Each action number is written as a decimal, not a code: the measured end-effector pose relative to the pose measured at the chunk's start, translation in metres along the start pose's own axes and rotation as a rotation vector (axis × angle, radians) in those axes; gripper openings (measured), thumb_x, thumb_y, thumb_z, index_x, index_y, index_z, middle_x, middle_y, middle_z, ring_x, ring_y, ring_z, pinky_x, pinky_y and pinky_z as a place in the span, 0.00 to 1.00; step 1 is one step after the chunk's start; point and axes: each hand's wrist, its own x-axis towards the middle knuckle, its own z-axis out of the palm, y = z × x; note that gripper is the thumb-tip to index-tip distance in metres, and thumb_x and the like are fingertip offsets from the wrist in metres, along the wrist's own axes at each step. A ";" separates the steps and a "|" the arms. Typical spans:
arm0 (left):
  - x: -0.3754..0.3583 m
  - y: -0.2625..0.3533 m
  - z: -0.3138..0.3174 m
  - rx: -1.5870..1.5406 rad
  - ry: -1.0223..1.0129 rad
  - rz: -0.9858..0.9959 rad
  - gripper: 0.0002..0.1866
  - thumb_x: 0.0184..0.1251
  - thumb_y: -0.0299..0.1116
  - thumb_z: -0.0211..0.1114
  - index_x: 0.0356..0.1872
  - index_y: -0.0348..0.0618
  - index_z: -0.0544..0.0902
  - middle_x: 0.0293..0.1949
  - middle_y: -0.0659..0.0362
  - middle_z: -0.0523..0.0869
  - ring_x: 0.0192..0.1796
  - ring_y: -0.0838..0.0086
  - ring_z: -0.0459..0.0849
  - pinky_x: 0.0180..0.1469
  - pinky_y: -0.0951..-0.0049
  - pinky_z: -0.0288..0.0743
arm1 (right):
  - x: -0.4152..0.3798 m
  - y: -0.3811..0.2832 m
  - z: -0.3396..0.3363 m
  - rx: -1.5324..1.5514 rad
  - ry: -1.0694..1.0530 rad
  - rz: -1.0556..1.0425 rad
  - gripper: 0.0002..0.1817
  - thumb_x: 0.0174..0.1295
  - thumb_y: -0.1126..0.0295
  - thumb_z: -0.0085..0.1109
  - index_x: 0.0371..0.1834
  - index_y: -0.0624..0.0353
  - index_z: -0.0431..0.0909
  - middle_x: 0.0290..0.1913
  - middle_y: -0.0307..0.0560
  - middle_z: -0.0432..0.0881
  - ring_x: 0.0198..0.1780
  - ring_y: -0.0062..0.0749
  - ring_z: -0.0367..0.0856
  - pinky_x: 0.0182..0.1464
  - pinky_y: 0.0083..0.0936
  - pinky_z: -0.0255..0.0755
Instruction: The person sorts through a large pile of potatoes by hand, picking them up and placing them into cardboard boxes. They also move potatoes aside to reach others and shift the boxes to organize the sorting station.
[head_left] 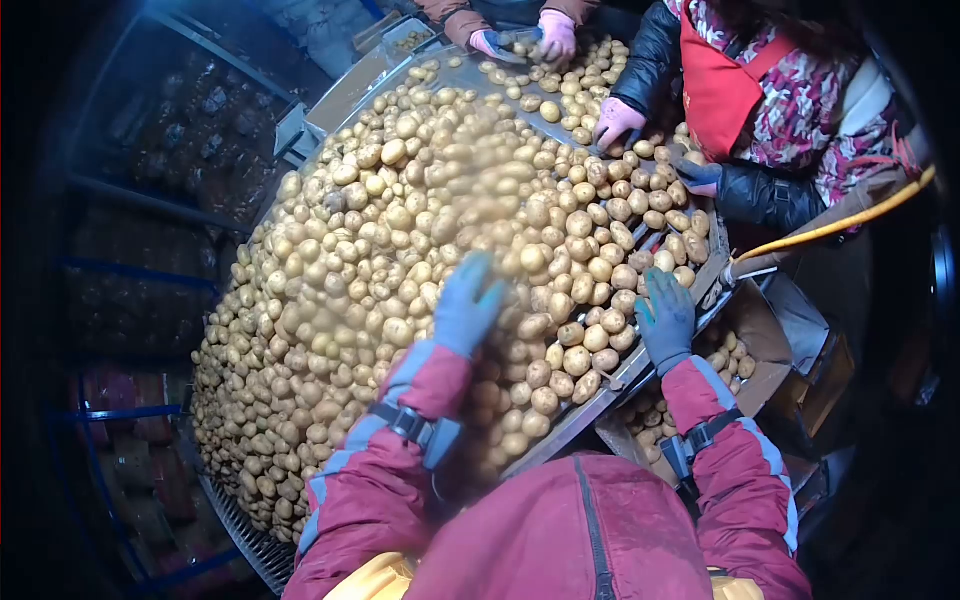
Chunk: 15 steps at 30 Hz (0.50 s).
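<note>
A broad heap of potatoes (345, 270) covers the sorting table in front of me. My left hand (468, 306), in a blue-grey glove with teal fingertips, reaches over the middle of the heap. Its fingers are stretched out with the thumb apart, a little blurred. At the table's right edge, my right hand (667, 320), gloved alike, lies beside the potatoes with its fingers spread. Neither palm shows, but no potato is visible in either hand. Dark straps with devices (408, 424) sit around both my forearms.
Across the table, a co-worker's pink-gloved hand (557, 36) is among potatoes. Another person in a red apron (718, 85) works at the right. Cardboard boxes (765, 345) and potatoes stand below the right edge. A yellow cable (840, 222) runs to the table corner.
</note>
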 end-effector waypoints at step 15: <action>0.117 0.039 0.094 -0.108 -0.149 0.048 0.15 0.64 0.40 0.67 0.41 0.41 0.77 0.45 0.44 0.81 0.50 0.47 0.80 0.53 0.49 0.73 | 0.008 -0.010 -0.008 -0.026 -0.069 0.054 0.29 0.66 0.63 0.63 0.72 0.52 0.75 0.71 0.46 0.76 0.70 0.47 0.73 0.73 0.45 0.62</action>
